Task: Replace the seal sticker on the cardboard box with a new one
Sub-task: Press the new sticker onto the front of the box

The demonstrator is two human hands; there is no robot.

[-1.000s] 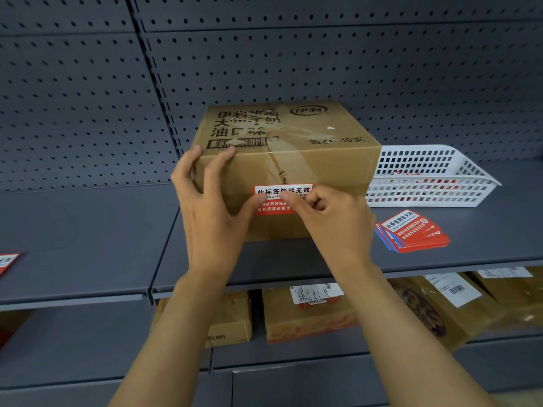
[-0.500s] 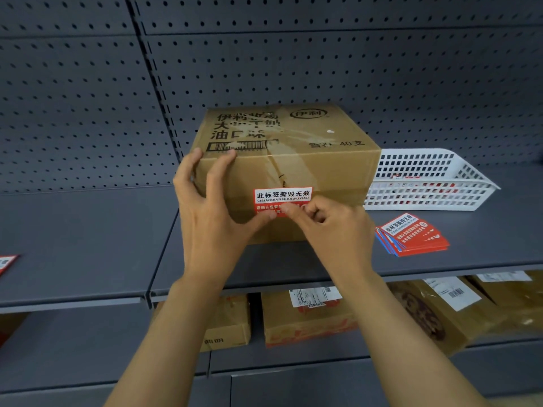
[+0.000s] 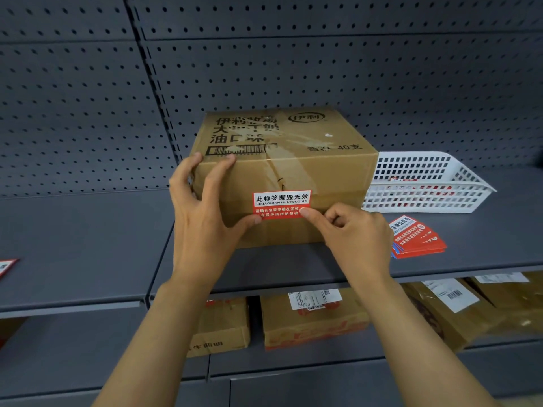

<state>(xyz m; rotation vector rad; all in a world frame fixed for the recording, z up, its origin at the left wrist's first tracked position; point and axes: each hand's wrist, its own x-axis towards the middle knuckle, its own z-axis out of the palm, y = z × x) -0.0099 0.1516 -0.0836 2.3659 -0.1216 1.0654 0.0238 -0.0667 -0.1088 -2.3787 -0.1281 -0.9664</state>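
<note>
A brown cardboard box [image 3: 317,168] with black print stands on the grey shelf [image 3: 88,245]. A red and white seal sticker [image 3: 280,202] lies flat on its front face. My left hand [image 3: 202,212] grips the box's front left corner, fingers over the top edge and thumb touching the sticker's lower left corner. My right hand [image 3: 349,233] has its fingers curled, and the thumb tip presses the sticker's lower right corner. A stack of fresh red stickers [image 3: 417,237] lies on the shelf to the right of the box.
A white perforated plastic basket [image 3: 426,183] with red items inside sits right of the box against the grey pegboard back wall. Another red sticker [image 3: 6,265] lies at the shelf's far left. Several cardboard boxes [image 3: 314,318] and paper packages fill the shelf below.
My right thumb has slid from the sticker's middle to its lower right corner, uncovering more of the sticker. My left hand stays on the box's corner.
</note>
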